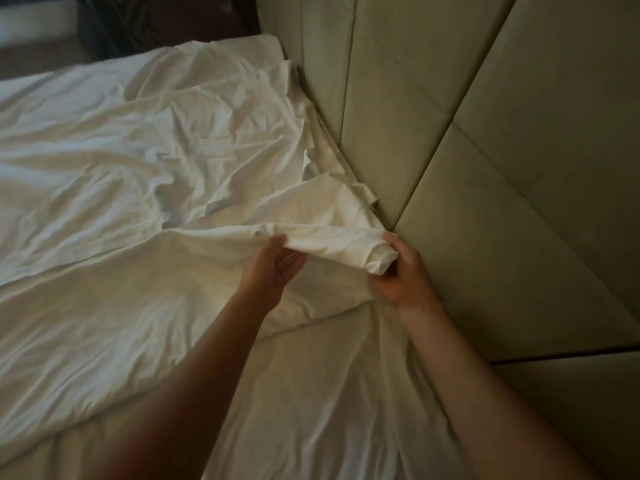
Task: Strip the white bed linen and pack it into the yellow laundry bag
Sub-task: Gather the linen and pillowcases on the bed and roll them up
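A crumpled white duvet cover (145, 174) lies across the bed. Its near corner (332, 233) is lifted off the mattress close to the headboard. My right hand (403, 271) grips the bunched tip of that corner, fingers curled round the cloth. My left hand (275, 268) holds the raised edge of the same cover from below, with the thumb over the fold. Under the cover the white bottom sheet (311, 393) stays spread on the mattress. No yellow laundry bag is in view.
A padded beige headboard (485, 140) fills the right side, right against the mattress edge. A dark floor and dim furniture (104, 26) lie beyond the bed's far end at the upper left.
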